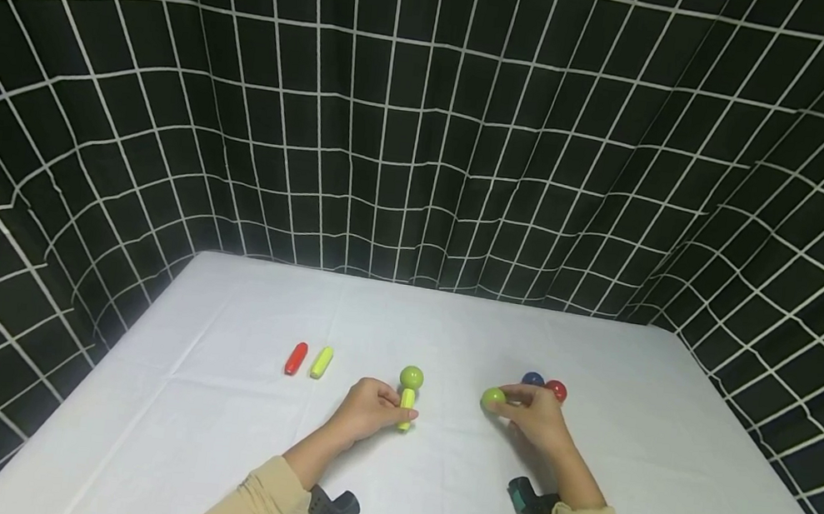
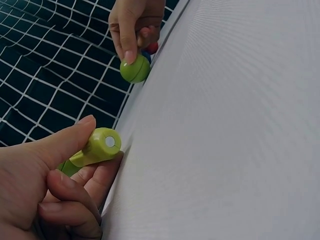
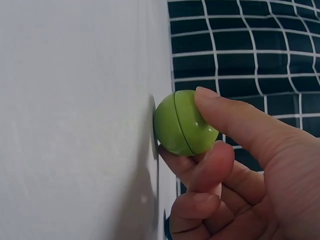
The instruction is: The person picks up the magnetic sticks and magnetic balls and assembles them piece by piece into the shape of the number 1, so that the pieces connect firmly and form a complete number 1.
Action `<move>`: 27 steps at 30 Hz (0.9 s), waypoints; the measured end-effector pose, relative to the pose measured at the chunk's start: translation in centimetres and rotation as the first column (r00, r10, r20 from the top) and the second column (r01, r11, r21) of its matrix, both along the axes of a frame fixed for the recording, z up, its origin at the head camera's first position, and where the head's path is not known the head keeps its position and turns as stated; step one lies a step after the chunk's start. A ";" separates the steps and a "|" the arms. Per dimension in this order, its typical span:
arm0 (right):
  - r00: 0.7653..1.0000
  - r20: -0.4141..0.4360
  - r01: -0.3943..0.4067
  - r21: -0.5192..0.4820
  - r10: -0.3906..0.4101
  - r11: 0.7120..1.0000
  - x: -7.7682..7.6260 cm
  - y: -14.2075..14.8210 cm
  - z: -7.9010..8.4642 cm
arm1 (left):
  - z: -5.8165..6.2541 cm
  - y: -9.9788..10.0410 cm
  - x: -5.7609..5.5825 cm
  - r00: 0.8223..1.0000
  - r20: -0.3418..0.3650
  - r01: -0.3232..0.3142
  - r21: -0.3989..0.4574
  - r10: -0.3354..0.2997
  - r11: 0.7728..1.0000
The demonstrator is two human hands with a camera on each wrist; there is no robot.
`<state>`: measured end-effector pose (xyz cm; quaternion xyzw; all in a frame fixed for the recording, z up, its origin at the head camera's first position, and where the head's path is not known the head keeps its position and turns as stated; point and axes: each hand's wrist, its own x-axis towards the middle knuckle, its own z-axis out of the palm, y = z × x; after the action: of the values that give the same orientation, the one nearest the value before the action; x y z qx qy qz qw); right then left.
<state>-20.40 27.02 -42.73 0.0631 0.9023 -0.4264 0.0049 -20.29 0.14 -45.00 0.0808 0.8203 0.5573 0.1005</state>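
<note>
My left hand (image 1: pixel 369 407) pinches a yellow-green rod (image 1: pixel 407 408) between thumb and fingers; the rod's flat end with a white disc (image 2: pixel 110 141) faces the left wrist camera. A green ball (image 1: pixel 411 377) sits at the rod's far end, touching it. My right hand (image 1: pixel 534 416) grips a second green ball (image 1: pixel 492 399) with thumb and fingers, low on the white table (image 1: pixel 215 404); the same ball (image 3: pixel 184 123) fills the right wrist view. Just behind the right hand lie a blue ball (image 1: pixel 532 379) and a red ball (image 1: pixel 556 389).
A red rod (image 1: pixel 296 358) and a yellow-green rod (image 1: pixel 321 361) lie side by side on the table to the left. A black curtain with a white grid (image 1: pixel 426 124) surrounds the table on the back and both sides.
</note>
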 end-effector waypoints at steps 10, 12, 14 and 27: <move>0.998 -0.045 -0.047 0.001 0.047 0.999 0.6 -1.3 0.1 | 0.2 0.2 -0.4 0.998 0.047 -0.039 -0.029 0.040 0.999; 0.997 -0.055 -0.055 0.004 0.055 0.999 0.7 -1.6 0.1 | 0.4 0.2 -0.4 0.998 0.057 -0.037 -0.030 0.038 0.999; 0.996 -0.067 -0.065 0.004 0.065 0.998 0.8 -1.8 0.1 | 0.4 0.2 -0.6 0.997 0.068 -0.031 -0.025 0.033 0.999; 0.995 -0.054 -0.093 -0.056 0.090 0.994 1.8 -3.6 -0.4 | 0.5 0.0 -1.0 0.994 0.105 -0.012 -0.030 0.015 0.999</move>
<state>-18.62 23.42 -43.15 0.0107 0.8913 -0.4532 0.0032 -21.31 0.19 -44.47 0.0444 0.8223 0.5495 0.1410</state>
